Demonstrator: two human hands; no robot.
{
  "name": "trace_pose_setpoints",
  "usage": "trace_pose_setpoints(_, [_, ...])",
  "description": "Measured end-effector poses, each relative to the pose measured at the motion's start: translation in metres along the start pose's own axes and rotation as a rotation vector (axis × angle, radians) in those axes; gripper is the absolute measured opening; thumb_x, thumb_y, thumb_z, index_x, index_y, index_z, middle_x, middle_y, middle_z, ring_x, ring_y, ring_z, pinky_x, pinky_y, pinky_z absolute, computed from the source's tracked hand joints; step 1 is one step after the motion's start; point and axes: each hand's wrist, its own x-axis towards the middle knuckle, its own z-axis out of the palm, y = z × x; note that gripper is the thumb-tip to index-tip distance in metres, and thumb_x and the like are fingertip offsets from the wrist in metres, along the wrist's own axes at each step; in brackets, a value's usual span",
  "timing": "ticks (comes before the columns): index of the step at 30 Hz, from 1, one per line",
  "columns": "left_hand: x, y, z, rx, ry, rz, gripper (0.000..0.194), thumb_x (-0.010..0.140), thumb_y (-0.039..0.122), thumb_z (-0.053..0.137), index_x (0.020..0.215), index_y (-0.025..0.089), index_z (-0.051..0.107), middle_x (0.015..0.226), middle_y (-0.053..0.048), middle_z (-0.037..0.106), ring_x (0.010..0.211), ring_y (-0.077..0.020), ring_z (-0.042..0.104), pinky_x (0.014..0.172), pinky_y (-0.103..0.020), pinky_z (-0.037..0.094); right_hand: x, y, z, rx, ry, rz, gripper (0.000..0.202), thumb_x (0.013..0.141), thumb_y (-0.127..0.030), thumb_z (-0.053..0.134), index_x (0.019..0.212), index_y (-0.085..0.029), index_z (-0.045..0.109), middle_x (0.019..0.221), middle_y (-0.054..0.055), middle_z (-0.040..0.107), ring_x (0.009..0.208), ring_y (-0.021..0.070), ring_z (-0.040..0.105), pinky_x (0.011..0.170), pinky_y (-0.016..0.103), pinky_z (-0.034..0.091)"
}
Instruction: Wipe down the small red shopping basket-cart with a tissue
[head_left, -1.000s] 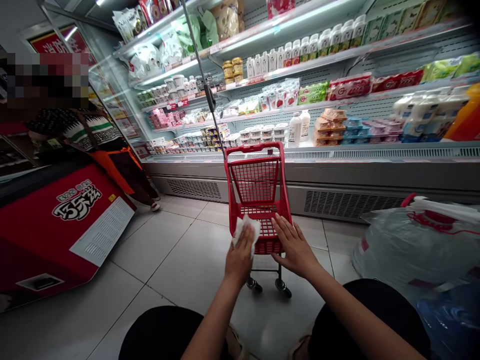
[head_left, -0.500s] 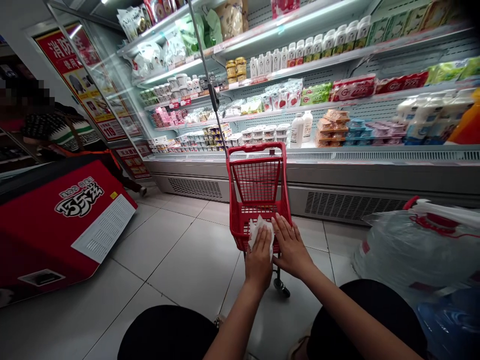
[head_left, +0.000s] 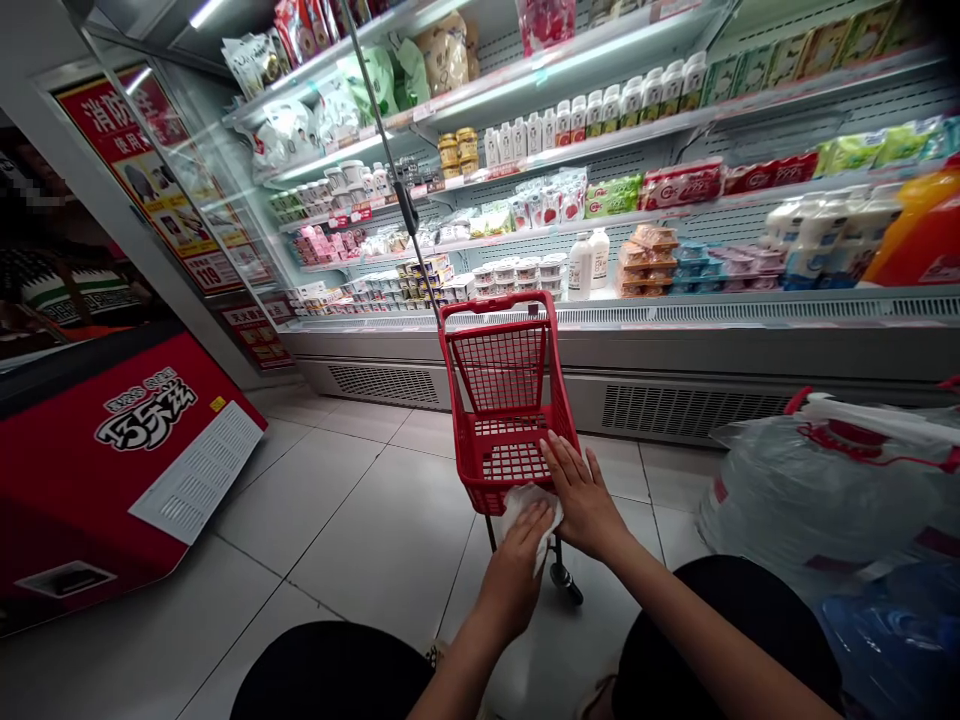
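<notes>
The largest thing in my view is the refrigerated display case (head_left: 367,345), its shelves lined with bottles, tubs and packets. Below it runs the tiled floor (head_left: 337,510). A red freezer (head_left: 67,480) juts in from the left, with a person (head_left: 75,290) partly visible behind it, and big wrapped water bottles (head_left: 795,490) stand on my right. The small red shopping cart (head_left: 487,497) is upright in the middle, right ahead of me, and I see no goods in its basket. My right hand (head_left: 592,515) is spread fairly flat, fingers stretched over the cart's near right corner, with nothing in its grasp that I can make out. My left hand (head_left: 514,575) has a crumpled white tissue (head_left: 517,497) under its bent fingers, against the basket's near end, just beside the right hand. As for progress, I'd judge the tissue is at work on that near edge; the handle and far end have neither hand on them. I can't tell from here which parts of the cart are done and which are left. Smallest is the visible wheel (head_left: 568,585) under the basket.
</notes>
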Motion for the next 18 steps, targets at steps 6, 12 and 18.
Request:
trace_pose_setpoints(6, [0.012,-0.001,-0.051,-0.249,0.292,-0.061,0.045,0.110,0.031,0.032,0.148,0.029,0.055,0.148,-0.004,0.061,0.141,-0.0219,0.054,0.118,-0.044,0.046,0.002,-0.004,0.000,0.031,0.010,0.011,0.101,0.091,-0.038,0.056,0.167,-0.019,-0.008,0.174,0.011,0.009,0.159,0.0318,0.017,0.127,0.059,0.014])
trace_pose_setpoints(12, [0.019,-0.033,-0.080,0.307,0.362,-0.089,0.051,0.108,0.030,0.041,0.159,0.027,0.038,0.161,-0.006,0.048,0.153,-0.0247,0.036,0.119,-0.047,0.044,0.002,-0.006,0.003,0.042,0.004,0.027,0.099,0.092,-0.039,0.055,0.167,-0.020,-0.007,0.175,0.011,0.009,0.158,0.0321,0.017,0.126,0.058,0.016])
trace_pose_setpoints(18, [0.008,-0.046,-0.025,0.544,0.320,-0.110,0.070,0.099,0.008,0.041,0.165,0.021,0.021,0.165,-0.011,0.040,0.153,-0.0258,0.037,0.111,-0.045,0.052,0.002,-0.011,0.003,0.045,0.010,0.027,0.101,0.092,-0.042,0.056,0.166,-0.016,-0.008,0.174,0.012,0.011,0.157,0.0323,0.021,0.127,0.057,0.016])
